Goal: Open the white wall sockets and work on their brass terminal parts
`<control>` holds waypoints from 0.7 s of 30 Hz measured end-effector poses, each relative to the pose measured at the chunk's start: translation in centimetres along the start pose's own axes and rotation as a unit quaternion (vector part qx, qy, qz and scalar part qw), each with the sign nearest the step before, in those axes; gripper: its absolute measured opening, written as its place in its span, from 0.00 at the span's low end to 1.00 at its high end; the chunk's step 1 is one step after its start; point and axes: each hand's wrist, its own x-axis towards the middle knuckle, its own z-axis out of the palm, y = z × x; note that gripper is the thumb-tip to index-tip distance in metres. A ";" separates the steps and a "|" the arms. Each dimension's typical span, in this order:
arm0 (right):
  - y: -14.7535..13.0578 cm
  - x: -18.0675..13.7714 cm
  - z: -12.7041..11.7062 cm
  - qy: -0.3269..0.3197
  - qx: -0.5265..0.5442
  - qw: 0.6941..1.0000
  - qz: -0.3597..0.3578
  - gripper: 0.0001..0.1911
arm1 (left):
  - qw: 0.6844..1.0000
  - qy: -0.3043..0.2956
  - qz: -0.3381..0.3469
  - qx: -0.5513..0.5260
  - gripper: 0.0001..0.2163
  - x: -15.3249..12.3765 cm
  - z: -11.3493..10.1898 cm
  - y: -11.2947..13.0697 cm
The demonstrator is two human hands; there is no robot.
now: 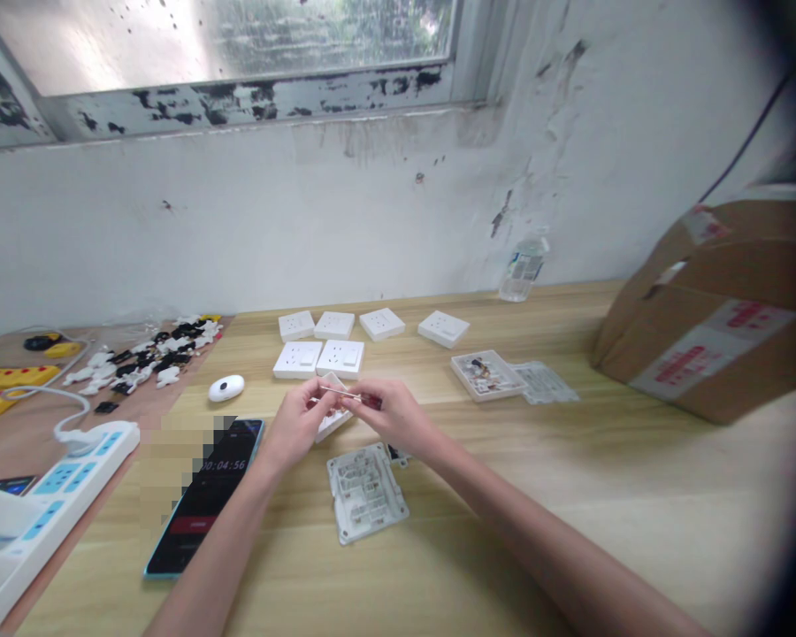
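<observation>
Forearms reach over the surface (504, 531); left hand (298, 425) grips a switch part (332, 420), right hand (394, 416) pinches a screwdriver (351, 397), which may slip.

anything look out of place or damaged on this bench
Mostly the surroundings: the window frame's dark paint is flaking and the white wall is stained. On the wooden table, a clear plastic water bottle leans against the wall.

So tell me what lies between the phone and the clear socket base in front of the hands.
In the head view, only the left forearm crosses over bare wooden table between the phone and the socket base.
</observation>
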 end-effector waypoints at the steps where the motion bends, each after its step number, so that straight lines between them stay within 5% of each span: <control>1: -0.1 0.1 0.0 0.003 -0.016 1.000 -0.001 0.12 | 1.000 0.002 0.007 0.018 0.12 -0.1 0.2 0.0; 6: -0.6 0.8 0.1 0.015 -0.128 0.991 -0.037 0.08 | 0.988 0.045 0.020 0.148 0.13 -0.5 0.6 0.2; 14: -2.0 2.6 -0.2 -0.016 -0.313 0.936 -0.163 0.14 | 0.977 0.091 0.032 0.192 0.20 -0.2 -0.9 -0.2; 21: -1.1 2.9 -0.2 -0.030 -0.296 0.948 -0.114 0.15 | 0.950 0.085 0.054 0.296 0.16 0.1 -2.4 -0.5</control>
